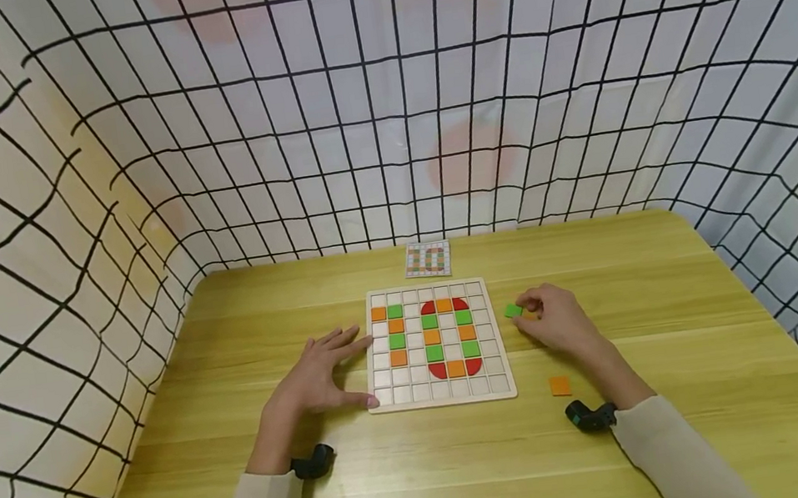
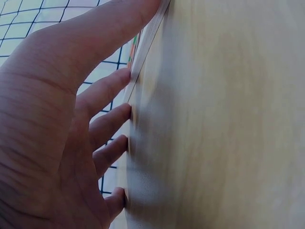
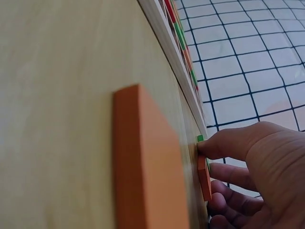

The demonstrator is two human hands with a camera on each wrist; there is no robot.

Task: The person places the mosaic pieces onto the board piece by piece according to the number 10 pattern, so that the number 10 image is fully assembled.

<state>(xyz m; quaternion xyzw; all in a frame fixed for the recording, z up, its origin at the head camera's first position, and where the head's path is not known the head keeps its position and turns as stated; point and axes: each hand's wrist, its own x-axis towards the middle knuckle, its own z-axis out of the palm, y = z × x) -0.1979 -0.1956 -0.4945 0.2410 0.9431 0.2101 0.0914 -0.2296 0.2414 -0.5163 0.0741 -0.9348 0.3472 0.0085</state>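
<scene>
A pale wooden grid board [image 1: 421,393] lies flat on the table, with orange, green and red tiles forming a 1 and a 0. My left hand [image 1: 317,375] is spread at its left side, thumb and index fingertip touching the edge; the left wrist view shows the same hand [image 2: 62,129] with its other fingertips on the tabletop. Right of the board, my right hand [image 1: 558,320] pinches a green tile [image 1: 512,311] between thumb and index finger. An orange tile [image 3: 204,179] lies beneath that hand, partly hidden by the fingers.
Another orange tile [image 1: 559,386] lies near my right wrist. A small pattern card [image 1: 427,259] sits behind the board. The wooden table [image 1: 429,480] is bordered at the back and sides by white sheeting with a black grid net [image 1: 382,117].
</scene>
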